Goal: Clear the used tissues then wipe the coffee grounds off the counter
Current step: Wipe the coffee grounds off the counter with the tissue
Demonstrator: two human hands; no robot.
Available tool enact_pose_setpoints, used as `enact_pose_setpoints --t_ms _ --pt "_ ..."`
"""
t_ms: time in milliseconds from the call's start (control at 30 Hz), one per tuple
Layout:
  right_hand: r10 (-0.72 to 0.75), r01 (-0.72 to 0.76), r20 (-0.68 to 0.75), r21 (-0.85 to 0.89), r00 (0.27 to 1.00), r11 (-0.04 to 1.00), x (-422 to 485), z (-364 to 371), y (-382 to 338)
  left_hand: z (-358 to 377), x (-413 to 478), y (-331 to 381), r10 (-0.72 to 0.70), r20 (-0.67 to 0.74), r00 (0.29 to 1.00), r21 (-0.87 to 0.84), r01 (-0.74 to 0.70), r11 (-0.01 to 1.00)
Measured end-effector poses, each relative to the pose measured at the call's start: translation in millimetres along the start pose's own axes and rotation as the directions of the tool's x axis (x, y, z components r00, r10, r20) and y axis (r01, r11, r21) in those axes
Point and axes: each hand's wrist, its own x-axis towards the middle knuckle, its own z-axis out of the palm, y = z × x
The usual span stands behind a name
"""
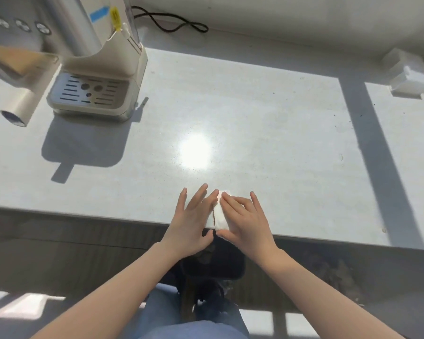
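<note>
Sunlit counter [255, 113] was wiped near its front edge; a tissue [221, 217] was pressed under the flat, spread right hand [246, 222], the left hand [194, 223] open beside it. Gathered grounds [214, 216] could probably be spilled over the edge.

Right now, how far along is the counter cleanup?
No loose tissues show on the counter. Both hands, left and right, press a folded tissue at the front edge, with a brown line of grounds gathered beside it. Scattered specks remain at right.

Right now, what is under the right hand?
A folded white tissue lies flat under the right hand at the counter edge, with brown grounds along its left side. The part beneath the palm is hidden.
</note>
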Motion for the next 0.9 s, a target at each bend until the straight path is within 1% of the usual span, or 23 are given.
enact_pose_setpoints --t_ms 67,167,200,400,533,633,733,800,900 --pt "0.013 -0.013 -0.036 0.000 0.999 1.000 -1.1 4.3 -0.6 -3.6 -5.3 -6.8 -0.018 -0.044 0.999 -0.060 0.015 0.998" --pt "0.039 -0.040 -0.070 -0.004 0.997 0.999 -3.2 8.7 -4.7 -11.7 -11.3 -18.4 -0.089 -0.085 0.992 -0.212 0.070 0.975" --pt "0.047 -0.047 -0.078 -0.006 0.996 0.999 -3.4 9.9 -6.9 -14.0 -13.0 -22.4 -0.103 -0.095 0.990 -0.228 0.080 0.970" --pt "0.064 -0.068 -0.073 -0.065 0.995 0.996 -1.8 17.6 -21.2 -22.0 -18.9 -41.0 -0.148 -0.152 0.977 -0.223 0.112 0.968" --pt "0.060 -0.064 -0.094 -0.033 0.994 0.997 -0.9 22.6 -29.5 -24.0 -18.2 -42.8 -0.143 -0.143 0.979 -0.236 0.107 0.966" --pt "0.022 -0.012 -0.197 0.048 0.980 0.999 -0.8 27.8 -33.2 -23.3 -19.2 -40.6 -0.129 -0.140 0.982 -0.252 0.090 0.964" --pt "-0.043 0.068 -0.298 0.076 0.954 0.995 -3.7 31.6 -31.7 -21.9 -23.1 -38.2 -0.131 -0.148 0.980 -0.264 0.089 0.961" --pt "-0.069 0.111 -0.340 0.108 0.938 0.988 -7.3 31.8 -30.3 -20.8 -26.5 -38.0 -0.137 -0.155 0.978 -0.250 0.095 0.964" --pt "-0.060 0.122 -0.369 0.146 0.927 0.982 -12.3 28.2 -27.8 -19.7 -31.8 -37.2 -0.138 -0.134 0.981 -0.251 0.101 0.963"
